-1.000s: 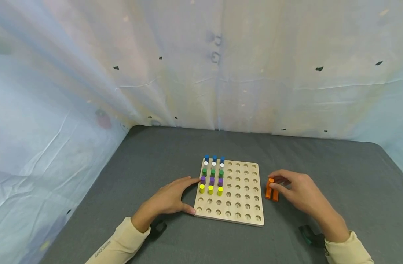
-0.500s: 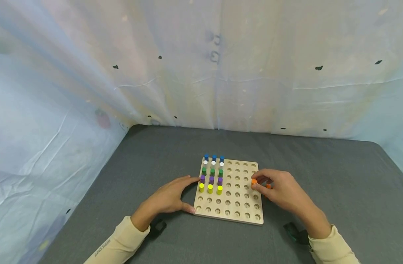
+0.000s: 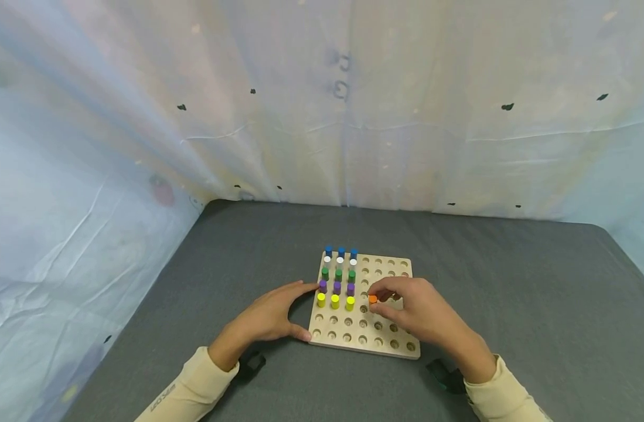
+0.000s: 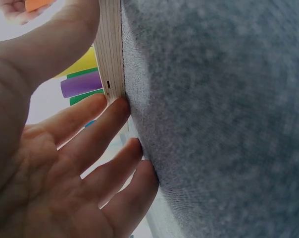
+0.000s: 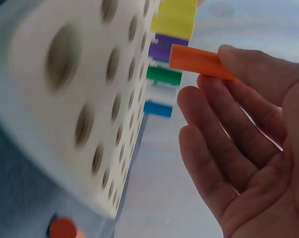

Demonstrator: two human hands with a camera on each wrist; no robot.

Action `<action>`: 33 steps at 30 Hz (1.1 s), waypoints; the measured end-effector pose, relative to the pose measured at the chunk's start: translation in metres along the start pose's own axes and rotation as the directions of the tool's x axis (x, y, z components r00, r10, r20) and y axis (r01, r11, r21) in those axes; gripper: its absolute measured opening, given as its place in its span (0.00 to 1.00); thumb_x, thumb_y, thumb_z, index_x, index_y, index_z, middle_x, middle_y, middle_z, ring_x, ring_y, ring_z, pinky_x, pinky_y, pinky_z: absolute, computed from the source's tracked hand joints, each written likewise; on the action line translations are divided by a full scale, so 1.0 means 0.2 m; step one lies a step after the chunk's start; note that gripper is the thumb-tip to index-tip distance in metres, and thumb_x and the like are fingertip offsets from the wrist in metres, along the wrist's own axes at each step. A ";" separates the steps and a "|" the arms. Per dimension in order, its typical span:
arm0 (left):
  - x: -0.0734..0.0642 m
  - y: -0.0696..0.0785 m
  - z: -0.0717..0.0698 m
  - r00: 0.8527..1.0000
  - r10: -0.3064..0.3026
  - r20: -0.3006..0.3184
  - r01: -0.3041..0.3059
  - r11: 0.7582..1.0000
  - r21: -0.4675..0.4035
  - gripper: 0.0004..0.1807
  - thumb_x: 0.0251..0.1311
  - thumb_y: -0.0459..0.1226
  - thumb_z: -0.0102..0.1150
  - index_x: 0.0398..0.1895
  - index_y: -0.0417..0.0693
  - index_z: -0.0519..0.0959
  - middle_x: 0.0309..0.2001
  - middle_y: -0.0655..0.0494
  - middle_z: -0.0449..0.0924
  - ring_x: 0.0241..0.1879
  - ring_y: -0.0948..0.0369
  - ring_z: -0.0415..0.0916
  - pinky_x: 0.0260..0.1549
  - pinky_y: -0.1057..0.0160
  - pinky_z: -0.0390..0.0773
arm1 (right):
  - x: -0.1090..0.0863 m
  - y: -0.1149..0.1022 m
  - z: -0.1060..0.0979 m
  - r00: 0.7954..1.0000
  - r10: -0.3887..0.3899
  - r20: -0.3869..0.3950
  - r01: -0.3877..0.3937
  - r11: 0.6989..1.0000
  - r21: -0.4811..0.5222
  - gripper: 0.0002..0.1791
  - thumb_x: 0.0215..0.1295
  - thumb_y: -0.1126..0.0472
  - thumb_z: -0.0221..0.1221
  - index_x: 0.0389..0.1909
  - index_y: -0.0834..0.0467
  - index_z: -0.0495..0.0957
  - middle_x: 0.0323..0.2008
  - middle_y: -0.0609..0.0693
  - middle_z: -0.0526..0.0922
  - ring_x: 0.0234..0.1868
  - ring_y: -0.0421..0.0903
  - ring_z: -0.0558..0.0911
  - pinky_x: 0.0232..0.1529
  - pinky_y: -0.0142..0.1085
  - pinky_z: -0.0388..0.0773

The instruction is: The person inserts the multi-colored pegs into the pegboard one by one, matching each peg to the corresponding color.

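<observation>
A wooden peg board point(image 3: 355, 344) lies flat on the table. Rows of blue point(image 3: 341, 252), white point(image 3: 340, 261), green point(image 3: 338, 275), purple point(image 3: 337, 288) and yellow pegs point(image 3: 334, 302) stand in its left columns; the two front rows of holes are bare where seen. My left hand point(image 3: 271, 313) rests against the board's left edge, thumb by the near corner, fingers extended. Between thumb and fingertips my right hand point(image 3: 424, 310) pinches an orange peg point(image 5: 196, 59), tilted above the board right of the yellow row. That hand hides some right-hand holes.
Another orange peg point(image 5: 63, 228) is beside the board's right side, hidden behind the right hand in the head view. Grey cloth point(image 3: 279, 234) covers the table. A pale curtain point(image 3: 401, 129) hangs behind it, and another sheet point(image 3: 63, 246) borders the left side.
My right hand has lifted one orange peg from the pair beside the board and carried it left over the board. My left hand keeps its place at the edge.
</observation>
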State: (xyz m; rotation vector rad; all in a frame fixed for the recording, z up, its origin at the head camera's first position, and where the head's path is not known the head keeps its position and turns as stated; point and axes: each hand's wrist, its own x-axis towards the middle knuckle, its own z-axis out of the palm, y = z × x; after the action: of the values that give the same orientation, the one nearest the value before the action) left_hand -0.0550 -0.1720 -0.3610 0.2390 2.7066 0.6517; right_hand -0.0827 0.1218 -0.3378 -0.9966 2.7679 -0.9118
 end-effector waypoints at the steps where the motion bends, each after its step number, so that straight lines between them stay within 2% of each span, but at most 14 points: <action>1: 0.00 0.00 0.00 1.000 -0.001 0.000 0.001 1.000 0.000 0.53 0.40 0.52 0.80 0.74 0.63 0.65 0.75 0.48 0.62 0.75 0.47 0.59 0.68 0.39 0.63 | 0.01 -0.01 0.01 1.000 -0.011 0.004 0.011 1.000 0.000 0.11 0.63 0.53 0.67 0.46 0.47 0.85 0.40 0.36 0.87 0.40 0.35 0.84 0.41 0.36 0.81; 7: 0.00 0.00 -0.01 1.000 -0.005 0.012 0.005 1.000 -0.002 0.52 0.41 0.53 0.79 0.74 0.65 0.65 0.76 0.46 0.60 0.74 0.45 0.60 0.67 0.38 0.64 | 0.06 -0.08 0.05 0.998 -0.046 0.039 0.044 0.998 0.040 0.11 0.63 0.54 0.67 0.46 0.48 0.85 0.39 0.37 0.87 0.38 0.32 0.84 0.39 0.32 0.82; 16: -0.02 -0.01 -0.01 0.999 0.041 0.014 -0.040 0.998 -0.042 0.50 0.43 0.51 0.78 0.74 0.63 0.65 0.77 0.44 0.58 0.74 0.44 0.60 0.66 0.37 0.65 | 0.13 -0.19 0.13 0.995 -0.069 0.077 0.065 0.996 0.060 0.13 0.65 0.56 0.66 0.49 0.50 0.86 0.40 0.40 0.89 0.38 0.34 0.85 0.37 0.29 0.81; 23: -0.02 -0.01 -0.01 0.999 0.041 0.020 -0.039 0.998 -0.054 0.50 0.44 0.51 0.78 0.74 0.65 0.65 0.77 0.45 0.56 0.74 0.43 0.60 0.65 0.36 0.65 | 0.18 -0.25 0.19 0.994 -0.085 0.074 0.081 0.995 0.061 0.12 0.65 0.57 0.66 0.48 0.53 0.86 0.39 0.44 0.90 0.38 0.36 0.87 0.39 0.31 0.81; 30: -0.03 -0.01 -0.01 0.999 0.048 0.023 -0.047 0.998 -0.052 0.50 0.45 0.51 0.77 0.75 0.64 0.64 0.78 0.46 0.55 0.74 0.44 0.59 0.65 0.36 0.65 | 0.20 -0.28 0.24 0.994 -0.103 0.044 0.103 0.995 0.008 0.13 0.63 0.54 0.67 0.47 0.53 0.86 0.38 0.43 0.90 0.37 0.35 0.87 0.42 0.35 0.82; 33: -0.03 -0.01 -0.01 0.998 0.051 0.024 -0.050 0.997 -0.053 0.50 0.45 0.51 0.76 0.75 0.64 0.64 0.78 0.46 0.55 0.75 0.44 0.59 0.65 0.36 0.65 | 0.20 -0.28 0.26 0.992 -0.124 0.027 0.124 0.992 -0.006 0.13 0.62 0.54 0.68 0.46 0.53 0.86 0.37 0.44 0.90 0.36 0.35 0.87 0.40 0.33 0.83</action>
State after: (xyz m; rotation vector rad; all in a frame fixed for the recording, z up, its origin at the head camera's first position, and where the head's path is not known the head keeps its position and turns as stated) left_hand -0.0504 -0.1766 -0.3579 0.3014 2.6631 0.7281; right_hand -0.0704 0.0369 -0.3441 -1.1853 2.7156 -0.8957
